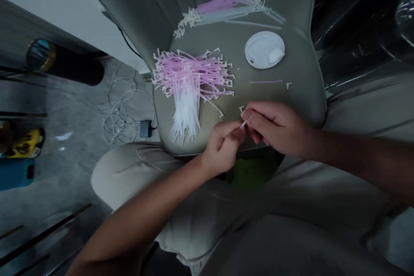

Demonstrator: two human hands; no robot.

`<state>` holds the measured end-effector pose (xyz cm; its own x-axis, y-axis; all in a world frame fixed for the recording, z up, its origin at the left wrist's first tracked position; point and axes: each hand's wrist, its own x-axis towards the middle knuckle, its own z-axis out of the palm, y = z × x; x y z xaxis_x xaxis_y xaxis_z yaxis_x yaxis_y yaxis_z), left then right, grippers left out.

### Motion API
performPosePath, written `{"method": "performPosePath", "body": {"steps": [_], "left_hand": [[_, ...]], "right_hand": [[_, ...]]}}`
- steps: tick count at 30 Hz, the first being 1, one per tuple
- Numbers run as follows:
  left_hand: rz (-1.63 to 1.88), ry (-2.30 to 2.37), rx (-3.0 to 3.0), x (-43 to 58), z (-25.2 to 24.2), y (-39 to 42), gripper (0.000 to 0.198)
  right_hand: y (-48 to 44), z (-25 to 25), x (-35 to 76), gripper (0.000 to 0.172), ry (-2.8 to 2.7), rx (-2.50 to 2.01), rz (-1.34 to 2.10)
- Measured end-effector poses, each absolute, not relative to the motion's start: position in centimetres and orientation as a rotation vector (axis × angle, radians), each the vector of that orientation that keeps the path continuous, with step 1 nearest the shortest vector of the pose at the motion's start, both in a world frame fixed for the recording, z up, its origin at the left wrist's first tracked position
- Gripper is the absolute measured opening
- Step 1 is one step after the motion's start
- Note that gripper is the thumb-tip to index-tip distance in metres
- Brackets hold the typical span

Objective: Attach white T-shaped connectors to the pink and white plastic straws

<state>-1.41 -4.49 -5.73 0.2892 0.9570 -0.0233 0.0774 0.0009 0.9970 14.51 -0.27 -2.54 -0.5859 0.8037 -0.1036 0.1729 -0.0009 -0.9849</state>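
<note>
Forearms (139, 220) converge, left hand (223, 146) and right hand (274, 129) pinching a white straw (243, 124).

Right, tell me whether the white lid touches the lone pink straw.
Apart: the head view shows bare seat between the white lid and the lone pink straw.

Ahead of right hand (274, 128): bare seat (300, 95) up to a lone pink straw (265, 81), then a white lid (264, 49).
Beside left hand (221, 148): a big straw pile (190, 79) blocks the way.
Passage: a narrow strip of seat between pile and lid.
Far edge: a second straw bundle (223, 10) lies across the seat.
</note>
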Motion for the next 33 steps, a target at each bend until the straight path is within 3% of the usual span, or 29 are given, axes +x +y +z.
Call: {"method": "performPosePath", "body": {"steps": [33], "left_hand": [[0.993,0.973,1.243,-1.34,-5.83,-4.59,0.039]], "right_hand": [[-0.70,-2.35,14.32,0.035,-1.869,-1.041,1.482]]}}
